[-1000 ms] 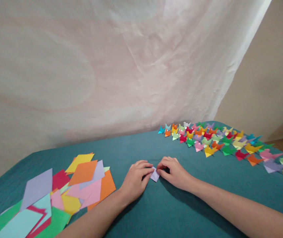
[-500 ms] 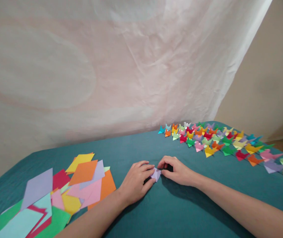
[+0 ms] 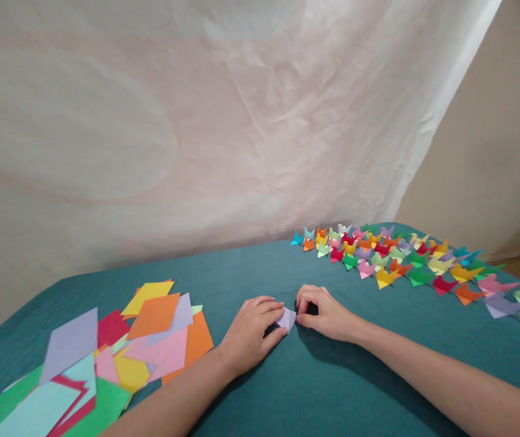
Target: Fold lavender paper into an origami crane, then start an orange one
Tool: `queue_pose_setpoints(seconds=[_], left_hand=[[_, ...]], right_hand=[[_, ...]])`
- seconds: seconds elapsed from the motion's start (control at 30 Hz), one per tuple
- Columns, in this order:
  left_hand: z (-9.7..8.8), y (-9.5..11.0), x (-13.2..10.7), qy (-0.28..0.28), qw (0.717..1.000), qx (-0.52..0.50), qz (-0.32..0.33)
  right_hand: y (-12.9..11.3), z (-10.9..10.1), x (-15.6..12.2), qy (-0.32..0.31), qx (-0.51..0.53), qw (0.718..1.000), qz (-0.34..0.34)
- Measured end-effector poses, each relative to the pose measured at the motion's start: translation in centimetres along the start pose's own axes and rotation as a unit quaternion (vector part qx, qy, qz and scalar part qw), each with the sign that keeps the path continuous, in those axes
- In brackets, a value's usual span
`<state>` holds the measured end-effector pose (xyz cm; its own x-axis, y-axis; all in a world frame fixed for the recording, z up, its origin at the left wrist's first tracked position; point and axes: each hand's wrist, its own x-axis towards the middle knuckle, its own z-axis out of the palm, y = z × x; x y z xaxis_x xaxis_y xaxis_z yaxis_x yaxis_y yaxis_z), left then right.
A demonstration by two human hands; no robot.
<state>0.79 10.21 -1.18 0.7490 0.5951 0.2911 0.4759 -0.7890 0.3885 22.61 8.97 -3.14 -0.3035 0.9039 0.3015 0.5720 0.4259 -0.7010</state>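
A small folded piece of lilac paper (image 3: 286, 318) lies on the teal tablecloth (image 3: 314, 376) between my two hands. My left hand (image 3: 251, 332) rests on the cloth with its fingers curled, fingertips pinching the paper's left side. My right hand (image 3: 322, 314) is curled too, its thumb and fingers pinching the paper's right edge. Both forearms reach in from the bottom of the view.
A loose pile of coloured paper squares (image 3: 105, 352) lies at the left. Several rows of small folded paper figures (image 3: 406, 258) in many colours stand at the right. A pale creased sheet (image 3: 196, 133) hangs behind the table.
The lilac paper has been folded smaller and flatter. My right hand's fingers have drawn in closer over its right edge; my left hand has barely shifted.
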Motion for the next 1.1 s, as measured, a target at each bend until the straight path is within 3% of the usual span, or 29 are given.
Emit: queue_pose_setpoints(seconds=[1.1], left_hand=[[-0.02,0.15,-0.03,-0.018,1.0,0.017,-0.006]], right_hand=[[0.4,0.31,0.01,0.02,0.023,1.0,-0.007]])
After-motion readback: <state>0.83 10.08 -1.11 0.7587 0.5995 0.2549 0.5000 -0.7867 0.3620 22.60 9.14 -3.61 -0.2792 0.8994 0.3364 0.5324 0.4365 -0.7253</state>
